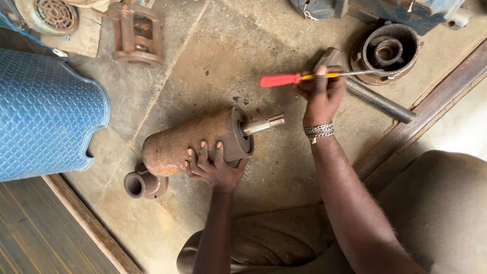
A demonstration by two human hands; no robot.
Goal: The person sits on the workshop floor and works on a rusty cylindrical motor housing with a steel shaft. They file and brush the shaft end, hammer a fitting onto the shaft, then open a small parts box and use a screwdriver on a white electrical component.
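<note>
At frame centre the left hand (pixel 215 170) presses the rusty cylindrical motor housing (pixel 195 142) steady; the right hand (pixel 322 96), clamped on the red-handled screwdriver (pixel 304 77), should work squarely.

Rusty, rough metal cylinder (pixel 190 142); its shaft (pixel 264 123) is smoother, brighter steel. Above it, the screwdriver (pixel 304 77) has a glossy red plastic handle.
</note>
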